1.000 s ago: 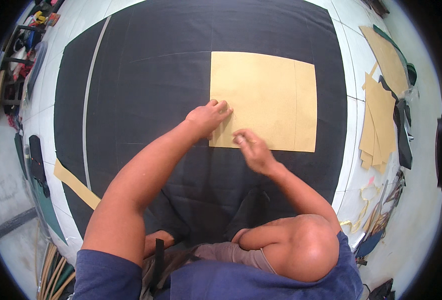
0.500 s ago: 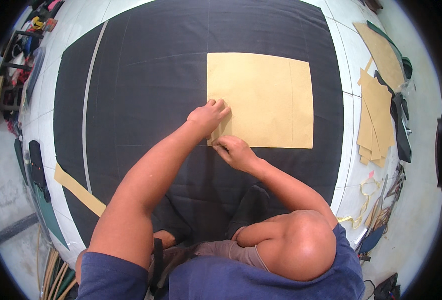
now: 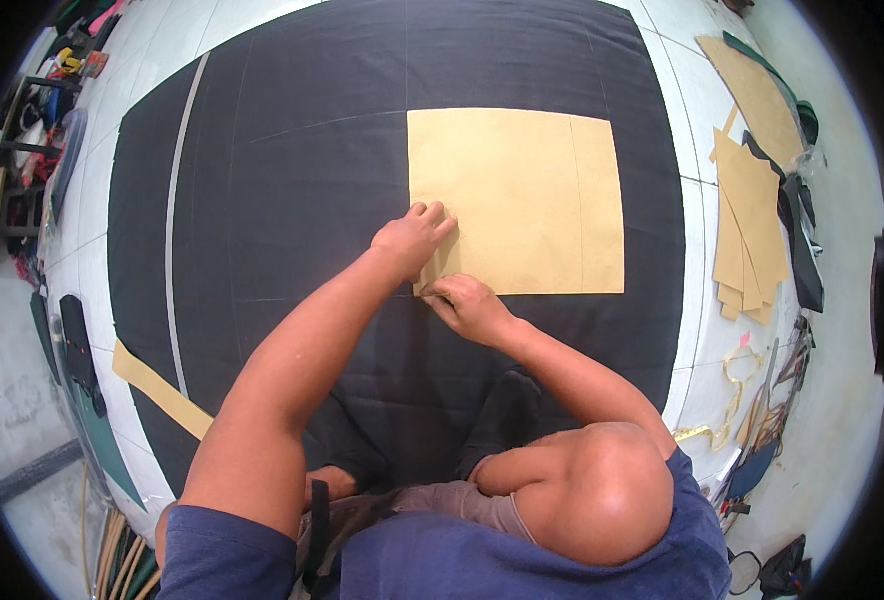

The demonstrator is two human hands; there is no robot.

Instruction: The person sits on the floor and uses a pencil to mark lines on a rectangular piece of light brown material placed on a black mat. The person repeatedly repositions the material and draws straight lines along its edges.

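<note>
A tan rectangular sheet of stiff paper or card (image 3: pixel 517 200) lies flat on a large black cloth (image 3: pixel 312 200). A faint line runs down the sheet near its right edge. My left hand (image 3: pixel 412 242) presses on the sheet's left edge, fingers spread a little with their tips on its surface. At the near left corner, my right hand (image 3: pixel 470 307) is closed in a pinch. Whatever its fingers hold, if anything, is too small and covered to make out. Thin pale lines (image 3: pixel 327 127) cross the cloth to the left of the sheet.
A pale straight strip (image 3: pixel 174 230) lies along the cloth's left side. Near my left arm is a tan paper strip (image 3: pixel 162 388). Tan pattern pieces (image 3: pixel 747 220) and a yellow measuring tape (image 3: pixel 730 400) lie on the white tiles at right. A cluttered rack (image 3: pixel 32 150) stands far left.
The whole view has turned slightly. Both hands stay at nearly the same places on the sheet, with the right fingertips a touch closer to its near left corner.
</note>
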